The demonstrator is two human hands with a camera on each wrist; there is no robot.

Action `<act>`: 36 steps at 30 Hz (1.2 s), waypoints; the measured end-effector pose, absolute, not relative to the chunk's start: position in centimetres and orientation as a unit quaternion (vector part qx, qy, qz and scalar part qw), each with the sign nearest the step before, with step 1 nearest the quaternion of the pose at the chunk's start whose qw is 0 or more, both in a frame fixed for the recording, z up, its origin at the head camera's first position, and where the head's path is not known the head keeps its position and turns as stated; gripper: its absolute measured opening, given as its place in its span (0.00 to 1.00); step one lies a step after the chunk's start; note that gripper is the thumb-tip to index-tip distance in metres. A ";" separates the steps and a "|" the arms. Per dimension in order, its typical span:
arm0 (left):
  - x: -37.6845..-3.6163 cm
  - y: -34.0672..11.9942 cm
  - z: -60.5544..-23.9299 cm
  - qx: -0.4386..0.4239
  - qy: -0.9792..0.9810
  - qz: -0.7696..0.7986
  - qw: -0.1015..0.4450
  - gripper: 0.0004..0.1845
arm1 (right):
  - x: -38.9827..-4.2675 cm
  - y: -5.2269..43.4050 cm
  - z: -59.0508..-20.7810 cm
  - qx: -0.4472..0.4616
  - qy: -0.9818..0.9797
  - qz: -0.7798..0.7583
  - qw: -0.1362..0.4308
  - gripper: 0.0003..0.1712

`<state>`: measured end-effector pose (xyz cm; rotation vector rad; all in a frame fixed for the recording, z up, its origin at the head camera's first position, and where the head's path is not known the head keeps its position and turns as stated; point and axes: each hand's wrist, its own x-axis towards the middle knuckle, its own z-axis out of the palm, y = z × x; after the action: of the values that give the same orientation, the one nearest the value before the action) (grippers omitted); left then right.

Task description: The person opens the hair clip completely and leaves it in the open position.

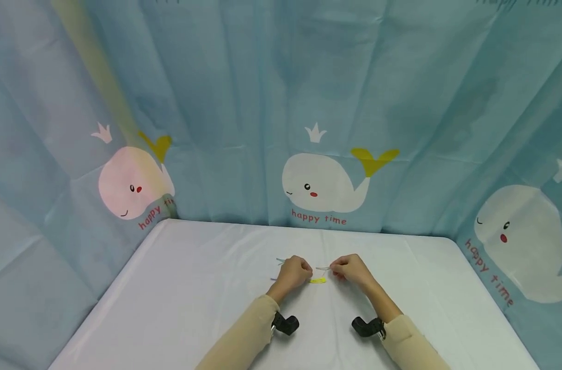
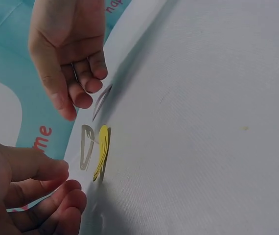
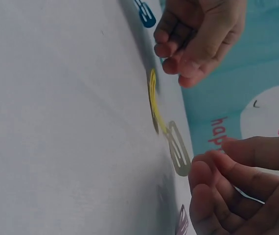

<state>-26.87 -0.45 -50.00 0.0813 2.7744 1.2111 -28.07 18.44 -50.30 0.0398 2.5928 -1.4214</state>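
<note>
Hair clips lie flat on the white cloth-covered counter (image 1: 207, 288) between my hands; the yellow metal snap clip (image 2: 102, 151) touches the pale grey snap clip (image 2: 86, 146). My left hand (image 2: 27, 191) and right hand (image 2: 71, 54) hover loosely curled, holding nothing. Thin, smooth, teardrop shapes; best pinched at an edge, judging by the flatness.

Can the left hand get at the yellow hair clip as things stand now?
Probably yes: the yellow hair clip lies bare on the table, just beyond the left hand, with nothing between them.

purple clip (image 3: 182, 224) cut off, blue clip (image 3: 145, 13) cropped
</note>
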 end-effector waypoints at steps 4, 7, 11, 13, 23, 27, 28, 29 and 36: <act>-26.3 -0.7 -50.0 0.038 0.918 0.389 0.061 0.05 | -27.5 17.9 -50.6 0.008 0.882 -0.462 0.094 0.07; -26.2 -0.7 -50.1 0.050 0.920 0.383 0.062 0.05 | -27.2 17.5 -50.8 0.007 0.889 -0.450 0.088 0.06; -26.1 -0.7 -50.1 0.054 0.925 0.369 0.067 0.05 | -26.9 17.0 -51.0 -0.002 0.892 -0.443 0.089 0.05; -26.1 -0.6 -50.1 0.050 0.929 0.361 0.070 0.05 | -26.9 16.8 -51.0 -0.005 0.893 -0.441 0.090 0.05; -26.5 -0.3 -50.1 0.044 0.937 0.338 0.072 0.05 | -27.1 16.4 -51.0 0.008 0.899 -0.428 0.093 0.06; -26.6 -0.1 -50.1 0.048 0.941 0.326 0.076 0.05 | -27.1 16.1 -51.0 0.009 0.899 -0.426 0.100 0.06; -26.7 -0.1 -50.1 0.048 0.942 0.324 0.078 0.05 | -27.1 16.1 -51.0 0.008 0.899 -0.426 0.102 0.06; -26.7 0.0 -50.1 0.050 0.943 0.321 0.077 0.05 | -27.1 16.0 -50.9 0.005 0.899 -0.426 0.101 0.06; -26.6 0.4 -50.0 0.052 0.947 0.304 0.090 0.05 | -26.9 15.8 -50.6 -0.003 0.901 -0.422 0.098 0.04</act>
<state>-26.62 0.41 -50.00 0.1533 2.8170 0.9033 -26.91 15.83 -50.63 -0.0094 2.6671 -1.2474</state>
